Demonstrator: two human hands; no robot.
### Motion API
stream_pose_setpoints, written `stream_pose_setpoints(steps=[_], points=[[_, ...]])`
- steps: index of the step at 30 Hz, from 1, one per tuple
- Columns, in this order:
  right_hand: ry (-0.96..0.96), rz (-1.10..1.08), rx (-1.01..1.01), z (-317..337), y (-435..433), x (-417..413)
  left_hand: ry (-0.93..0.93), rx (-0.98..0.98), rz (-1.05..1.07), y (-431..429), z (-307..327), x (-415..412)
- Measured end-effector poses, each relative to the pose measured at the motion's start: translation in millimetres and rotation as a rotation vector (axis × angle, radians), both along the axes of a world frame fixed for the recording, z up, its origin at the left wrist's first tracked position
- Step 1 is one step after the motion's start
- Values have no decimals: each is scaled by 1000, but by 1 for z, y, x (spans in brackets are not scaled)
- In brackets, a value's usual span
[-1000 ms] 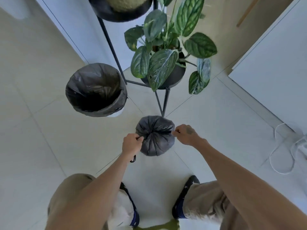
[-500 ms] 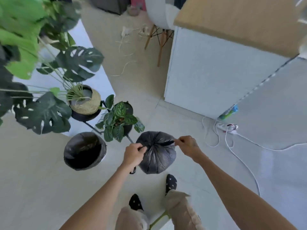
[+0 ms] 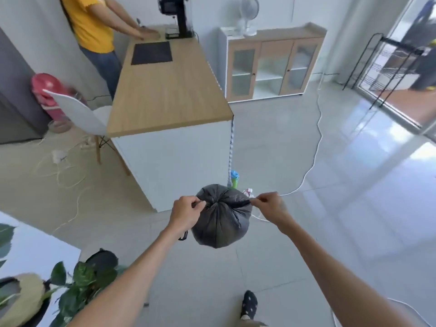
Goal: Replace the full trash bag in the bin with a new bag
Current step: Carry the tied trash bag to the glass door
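A full black trash bag point(image 3: 221, 223), gathered shut at its top, hangs in the air in front of me above the tiled floor. My left hand point(image 3: 186, 212) grips the drawstring on the bag's left side. My right hand point(image 3: 267, 205) pinches the drawstring on its right side. Both strings are pulled taut and level across the closed top. The bin is out of view.
A white island with a wooden top point(image 3: 169, 90) stands just ahead. A person in a yellow shirt point(image 3: 94, 27) works at its far end. Potted plants point(image 3: 80, 282) sit at bottom left. White cables point(image 3: 316, 142) trail over the floor; a cabinet point(image 3: 266, 67) stands behind.
I have stood up and turned away from the bin, lifting the tied bag off the floor. The relined bin and plant stand have left the view; both hands keep their grip.
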State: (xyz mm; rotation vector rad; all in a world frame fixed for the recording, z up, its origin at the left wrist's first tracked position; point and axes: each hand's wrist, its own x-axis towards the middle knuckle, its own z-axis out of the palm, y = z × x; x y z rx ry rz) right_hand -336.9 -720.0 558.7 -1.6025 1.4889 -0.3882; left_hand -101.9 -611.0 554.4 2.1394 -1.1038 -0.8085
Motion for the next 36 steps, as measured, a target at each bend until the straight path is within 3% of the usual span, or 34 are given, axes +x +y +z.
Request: stream_pose_setpoints(steps=[8, 20, 36], points=[[-69, -327, -120, 54, -111, -158, -44, -107, -308, -181, 58, -137], [-129, -610, -188, 113, -293, -373, -45, -155, -530, -436, 115, -349], [-161, -957, -253, 146, -529, -520, 10, -233, -853, -770, 137, -525]])
